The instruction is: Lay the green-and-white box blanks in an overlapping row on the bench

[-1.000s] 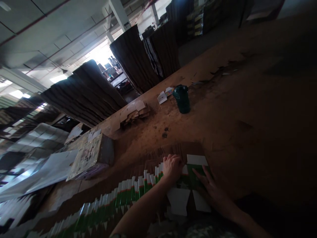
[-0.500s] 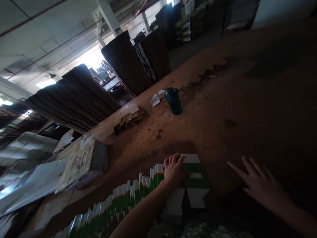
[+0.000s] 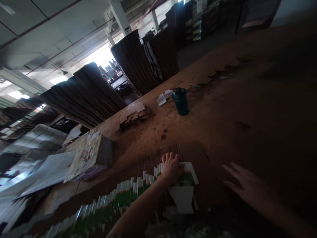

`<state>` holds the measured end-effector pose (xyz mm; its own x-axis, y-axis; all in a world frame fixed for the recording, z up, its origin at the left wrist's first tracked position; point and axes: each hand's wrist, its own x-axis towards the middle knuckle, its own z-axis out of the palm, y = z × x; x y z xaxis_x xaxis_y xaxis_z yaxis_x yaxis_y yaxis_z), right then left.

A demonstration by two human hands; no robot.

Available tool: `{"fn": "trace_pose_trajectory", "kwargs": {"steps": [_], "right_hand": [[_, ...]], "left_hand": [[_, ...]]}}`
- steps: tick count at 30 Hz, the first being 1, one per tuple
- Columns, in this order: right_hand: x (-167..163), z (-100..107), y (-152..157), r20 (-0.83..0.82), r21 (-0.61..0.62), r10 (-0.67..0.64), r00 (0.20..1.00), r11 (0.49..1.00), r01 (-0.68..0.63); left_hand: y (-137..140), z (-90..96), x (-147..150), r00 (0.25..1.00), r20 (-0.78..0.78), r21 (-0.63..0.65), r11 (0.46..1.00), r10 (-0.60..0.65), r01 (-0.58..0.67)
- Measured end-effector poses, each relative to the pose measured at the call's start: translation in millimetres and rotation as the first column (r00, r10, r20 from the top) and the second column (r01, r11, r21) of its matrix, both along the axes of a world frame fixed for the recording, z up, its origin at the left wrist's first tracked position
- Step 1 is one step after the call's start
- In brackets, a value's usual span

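A long fanned row of flat green-and-white cartons (image 3: 121,195) leans along the near side of the table. At the row's right end my left hand (image 3: 171,168) has its fingers curled over the top edge of a flat carton (image 3: 185,178), whose white flap hangs toward me. The left thumb lies against that carton's face. To the right, apart from the cartons, my right hand (image 3: 245,185) hovers with fingers stretched out, holding nothing; it is dark and somewhat blurred.
A dark green cup (image 3: 180,101) stands on the brown table (image 3: 210,122), near small white card pieces (image 3: 161,99). Cardboard pieces (image 3: 135,114) lie at the far edge. A wrapped bundle (image 3: 86,157) sits at left. Tall dark stacks (image 3: 85,94) rise beyond the table.
The view has shifted slightly. The wide green-and-white carton face beside my left hand now shows less and is angled differently. My right hand has moved a little left, still open.
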<state>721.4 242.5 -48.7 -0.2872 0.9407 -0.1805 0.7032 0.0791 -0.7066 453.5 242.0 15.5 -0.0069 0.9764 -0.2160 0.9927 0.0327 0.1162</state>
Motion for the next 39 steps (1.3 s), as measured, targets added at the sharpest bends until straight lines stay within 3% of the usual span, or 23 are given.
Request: {"fn": "trace_pose_trajectory", "kwargs": {"steps": [2, 5, 7, 9, 13, 16, 22, 28, 31, 33, 37, 39], "right_hand": [[32.9, -27.0, 11.2, 0.081, 0.082, -0.163, 0.983, 0.984, 0.156], [47.3, -28.6, 23.1, 0.052, -0.053, -0.175, 0.983, 0.983, 0.178], [29.0, -18.0, 22.2, -0.061, -0.104, -0.094, 0.994, 0.991, 0.088], [-2.9, -13.1, 12.3, -0.177, -0.066, 0.030, 0.984, 0.997, -0.042], [-58.6, -31.0, -21.3, -0.174, -0.030, 0.178, 0.969, 0.982, -0.185], [-71.0, -50.3, -37.8, -0.129, -0.042, 0.203, 0.971, 0.977, -0.210], [-73.3, -74.7, -44.8, -0.004, 0.104, 0.184, 0.983, 0.978, -0.183], [-82.6, -63.8, -48.0, 0.195, 0.303, 0.130, 0.972, 0.934, -0.186], [-65.1, -52.2, -32.5, 0.218, 0.248, 0.224, 0.950, 0.929, -0.276], [-36.6, -52.0, -18.0, 0.222, 0.215, 0.257, 0.941, 0.928, -0.304], [37.4, -61.6, 1.9, 0.357, 0.353, 0.073, 0.931, 0.912, -0.207], [57.5, -53.8, 6.6, 0.376, 0.350, 0.001, 0.927, 0.926, -0.143]], "left_hand": [[-2.5, -8.3, 2.2, 0.998, 0.046, -0.001, 0.999, 0.038, -0.038], [-0.7, -11.7, 4.0, 0.992, 0.109, -0.011, 0.997, 0.071, -0.070], [1.6, -11.0, 4.1, 0.989, 0.118, -0.018, 0.996, 0.090, -0.089], [2.5, -10.4, 4.1, 0.988, 0.120, -0.018, 0.995, 0.102, -0.100], [0.0, -12.3, 5.1, 0.990, 0.090, -0.013, 0.994, 0.107, -0.106], [-2.3, -14.4, 5.8, 0.994, 0.076, -0.010, 0.997, 0.082, -0.081], [-3.8, -12.5, 7.1, 0.998, 0.049, -0.030, 0.999, 0.046, -0.045], [-9.8, -24.2, 22.8, 0.999, 0.037, 0.009, 1.000, 0.002, -0.002], [-12.0, -34.1, 27.0, 0.996, 0.044, 0.022, 0.996, -0.083, 0.082], [-12.0, -38.2, 26.8, 0.993, 0.035, 0.013, 0.994, -0.112, 0.111], [-11.6, -40.5, 27.7, 0.996, 0.041, 0.005, 0.997, -0.082, 0.082], [-11.0, -38.1, 30.0, 0.997, 0.061, -0.007, 0.999, -0.044, 0.044]]}}
